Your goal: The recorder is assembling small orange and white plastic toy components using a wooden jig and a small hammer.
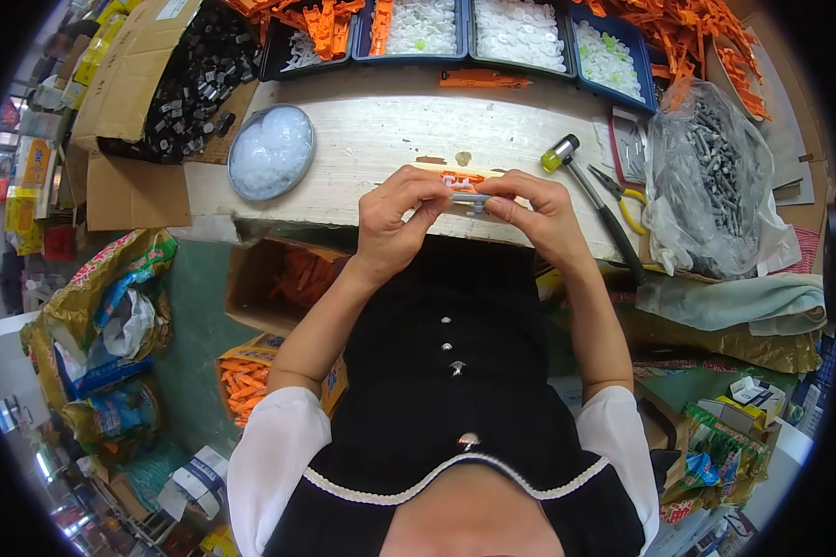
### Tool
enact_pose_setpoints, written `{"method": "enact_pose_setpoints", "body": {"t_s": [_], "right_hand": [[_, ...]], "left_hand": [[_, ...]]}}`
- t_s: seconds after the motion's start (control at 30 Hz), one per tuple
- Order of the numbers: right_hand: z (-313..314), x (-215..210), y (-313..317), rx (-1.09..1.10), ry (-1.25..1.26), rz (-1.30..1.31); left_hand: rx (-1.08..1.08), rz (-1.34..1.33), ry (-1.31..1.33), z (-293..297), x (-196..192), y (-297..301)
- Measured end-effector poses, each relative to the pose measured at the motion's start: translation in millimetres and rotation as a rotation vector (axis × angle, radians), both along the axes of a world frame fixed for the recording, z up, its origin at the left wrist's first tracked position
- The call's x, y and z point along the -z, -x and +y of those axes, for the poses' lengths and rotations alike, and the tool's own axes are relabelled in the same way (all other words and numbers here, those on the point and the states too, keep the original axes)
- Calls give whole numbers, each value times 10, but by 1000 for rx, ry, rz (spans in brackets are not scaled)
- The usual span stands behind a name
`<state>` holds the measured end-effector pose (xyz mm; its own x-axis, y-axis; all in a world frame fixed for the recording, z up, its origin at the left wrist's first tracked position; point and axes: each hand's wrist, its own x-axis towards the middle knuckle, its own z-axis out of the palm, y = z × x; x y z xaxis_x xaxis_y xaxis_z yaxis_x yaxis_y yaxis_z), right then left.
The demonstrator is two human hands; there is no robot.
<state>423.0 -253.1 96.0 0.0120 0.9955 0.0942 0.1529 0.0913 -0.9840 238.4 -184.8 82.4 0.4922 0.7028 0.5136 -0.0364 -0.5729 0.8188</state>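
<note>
At the near edge of the bench, my left hand (pixel 390 221) and my right hand (pixel 543 215) meet with fingers pinched. Between their fingertips is a slim grey metal part (pixel 470 198), one end in each hand. Just beyond it sits an orange plastic casing (pixel 462 180) with small white pieces in it. My fingers cover both ends of that casing, so I cannot tell whether it is held or rests on the bench (pixel 372 111).
A round dish of clear, wet-looking stuff (pixel 271 151) stands left, beside a carton of black parts (pixel 195 97). Trays of white pieces (pixel 520 35) line the back. To the right lie a hammer (pixel 596 190), yellow-handled pliers (pixel 630 200) and a bag of metal parts (pixel 711 176).
</note>
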Motion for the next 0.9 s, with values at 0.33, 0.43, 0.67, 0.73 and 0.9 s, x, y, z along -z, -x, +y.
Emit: {"method": "enact_pose_setpoints", "body": {"t_s": [0.33,0.43,0.67,0.73,0.9], "right_hand": [[-24,66,-121,106,25,-123],[-70,152,-210,214,102,-113],[-83,199,-247,245,197,-142],[-80,200,-236,246,197,-136],[-48,254,-243,222,190,-123]], "left_hand": [[-38,116,-117,111,116,-66],[-113,236,-171,164,214,-49],[-206,387,-232,176,358,-214],[-205,395,-229,177,393,-241],[-200,402,-215,180,385,-274]]}}
